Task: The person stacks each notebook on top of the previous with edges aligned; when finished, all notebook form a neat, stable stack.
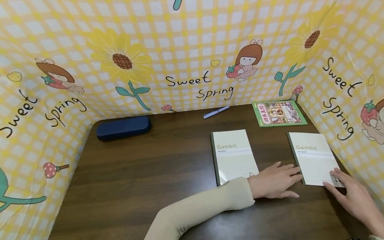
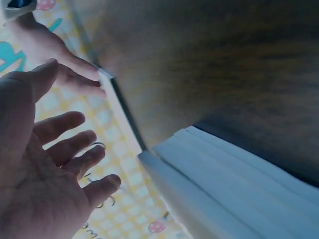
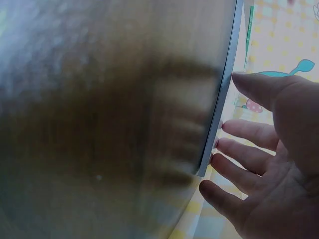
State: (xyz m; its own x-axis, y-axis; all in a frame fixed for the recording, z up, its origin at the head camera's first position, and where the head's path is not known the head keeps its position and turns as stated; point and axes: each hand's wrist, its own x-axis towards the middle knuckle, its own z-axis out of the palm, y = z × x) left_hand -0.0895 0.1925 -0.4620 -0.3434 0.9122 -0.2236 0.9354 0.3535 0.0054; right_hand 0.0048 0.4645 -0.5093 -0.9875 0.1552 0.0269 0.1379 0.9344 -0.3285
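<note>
Two white "Gambit" notebooks with dark spines lie apart on the table, the left notebook and the right notebook. My left hand, its arm stretched across to the right, is between them with fingers spread, fingertips close to the right notebook's spine edge. In the left wrist view that hand shows its palm, with the left notebook's page edges nearby. My right hand touches the right notebook's lower right corner with thumb and fingertips. The right wrist view shows that hand's extended fingers along the notebook's edge.
A dark blue case sits at the table's back left. Near the back edge lie a lavender pen and a green-bordered picture book. Yellow checked cloth rises behind and on both sides of the brown table.
</note>
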